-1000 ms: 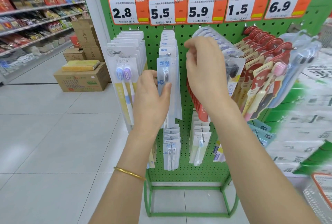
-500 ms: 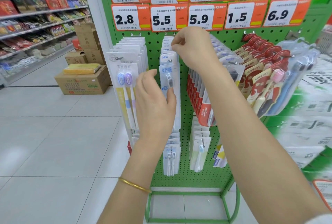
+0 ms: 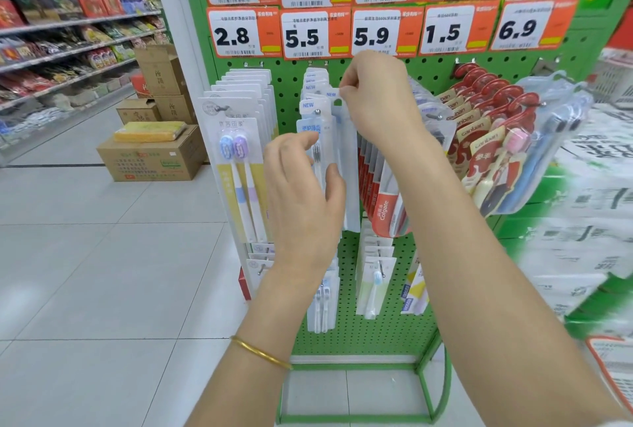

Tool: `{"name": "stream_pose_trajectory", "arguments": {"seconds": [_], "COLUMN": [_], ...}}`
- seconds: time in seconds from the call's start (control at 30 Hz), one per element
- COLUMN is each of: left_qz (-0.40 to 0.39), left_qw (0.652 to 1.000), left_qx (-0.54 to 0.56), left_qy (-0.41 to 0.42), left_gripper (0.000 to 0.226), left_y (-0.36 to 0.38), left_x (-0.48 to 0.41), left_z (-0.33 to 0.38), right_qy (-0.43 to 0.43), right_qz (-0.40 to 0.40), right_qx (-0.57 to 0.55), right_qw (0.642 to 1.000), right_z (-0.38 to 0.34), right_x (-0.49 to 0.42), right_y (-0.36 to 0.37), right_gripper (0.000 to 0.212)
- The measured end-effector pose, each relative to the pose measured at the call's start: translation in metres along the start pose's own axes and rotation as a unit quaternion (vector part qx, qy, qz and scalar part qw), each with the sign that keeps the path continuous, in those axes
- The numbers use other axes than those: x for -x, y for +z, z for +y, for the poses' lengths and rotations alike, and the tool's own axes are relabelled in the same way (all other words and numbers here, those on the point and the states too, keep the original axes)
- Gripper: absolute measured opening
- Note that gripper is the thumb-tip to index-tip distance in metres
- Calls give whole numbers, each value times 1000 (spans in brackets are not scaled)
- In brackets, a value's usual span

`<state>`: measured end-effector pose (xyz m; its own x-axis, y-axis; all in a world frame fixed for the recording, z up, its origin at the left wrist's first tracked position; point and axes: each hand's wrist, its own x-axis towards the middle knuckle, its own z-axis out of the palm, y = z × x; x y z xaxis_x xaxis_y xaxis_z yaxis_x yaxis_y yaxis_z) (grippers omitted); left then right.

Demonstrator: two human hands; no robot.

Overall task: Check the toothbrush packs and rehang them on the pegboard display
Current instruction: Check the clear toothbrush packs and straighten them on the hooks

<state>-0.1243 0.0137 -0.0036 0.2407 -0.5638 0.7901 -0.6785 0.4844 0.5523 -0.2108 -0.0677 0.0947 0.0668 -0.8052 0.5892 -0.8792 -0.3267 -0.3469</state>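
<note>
My left hand (image 3: 301,200) sits low in front of the middle row, fingers loosely curled, the thumb laid against the left edge of the toothbrush pack (image 3: 344,152); whether the fingers close on it from behind I cannot tell. The pack hangs free in front of the pegboard (image 3: 291,80), just right of the hanging packs (image 3: 310,108) on their hook, its top not yet on it. It looks light, thin and bendy, a clear blister that I judge slippery and easily creased; best held by the stiffer top tab beside the hang hole, steadied at one edge lower down. Its long axis runs near upright, tab up, tilted slightly, the bottom drifting right. My right hand (image 3: 376,101) is at the top, fingers bunched, pinching that tab at the corner.
</note>
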Motion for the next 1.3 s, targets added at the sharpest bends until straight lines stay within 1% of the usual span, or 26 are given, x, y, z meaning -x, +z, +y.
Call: {"name": "stream_pose_trajectory", "arguments": {"seconds": [0.07, 0.17, 0.3, 0.4, 0.5, 0.6, 0.63, 0.7, 0.77, 0.83, 0.9, 0.93, 0.97, 1.03, 1.13, 1.2, 1.3], "left_qz": [-5, -17, -35, -67, -140, -261, -294, -340, -365, -366, -352, -343, -331, -315, -307, -311, -367], "left_qw": [1000, 998, 989, 976, 953, 903, 886, 863, 848, 837, 828, 824, 823, 821, 828, 843, 852], "left_qx": [18, 60, 118, 160, 207, 271, 282, 278, 272, 272, 271, 270, 270, 270, 259, 247, 224], "left_qy": [-4, -31, -77, -134, -170, -207, -222, -248, -271, -302, -343, -361, -375, -392, -391, -363, -300], "left_gripper": [33, 31, 29, 26, 21, 14, 11, 8, 7, 4, 10, 14, 19, 28, 29, 26, 22], "left_y": [1, 2, 6, 13, 21, 31, 36, 46, 54, 59, 64, 67, 70, 75, 79, 79, 77], "left_x": [3, 11, 24, 39, 57, 78, 86, 103, 116, 123, 127, 129, 131, 135, 140, 145, 156], "left_z": [3, 10, 18, 23, 26, 30, 31, 32, 31, 33, 31, 29, 27, 24, 24, 25, 20], "right_qy": [-2, -4, -10, -4, 49, 118, 135, 169, 214, 258, 287, 294, 299, 303, 299, 306, 331], "right_qz": [21, 39, 39, 33, -5, -33, -38, -35, -12, -7, -43, -68, -87, -101, -96, -90, -68], "right_qx": [12, 9, -25, -89, -160, -232, -241, -247, -266, -281, -270, -263, -263, -283, -316, -332, -362], "right_qw": [1000, 999, 999, 995, 986, 965, 960, 954, 940, 924, 918, 916, 913, 904, 895, 888, 869], "right_z": [3, 12, 24, 39, 63, 88, 96, 110, 124, 136, 146, 149, 151, 150, 145, 144, 145], "right_x": [10, 28, 57, 84, 117, 150, 160, 178, 195, 217, 243, 256, 269, 286, 295, 295, 293], "right_y": [-4, -10, -29, -43, -43, -34, -30, -23, -15, -6, 4, 10, 15, 23, 30, 31, 34], "right_gripper": [31, 18, 17, 15, 12, 12, 13, 14, 16, 12, 12, 16, 21, 27, 31, 33, 32]}}
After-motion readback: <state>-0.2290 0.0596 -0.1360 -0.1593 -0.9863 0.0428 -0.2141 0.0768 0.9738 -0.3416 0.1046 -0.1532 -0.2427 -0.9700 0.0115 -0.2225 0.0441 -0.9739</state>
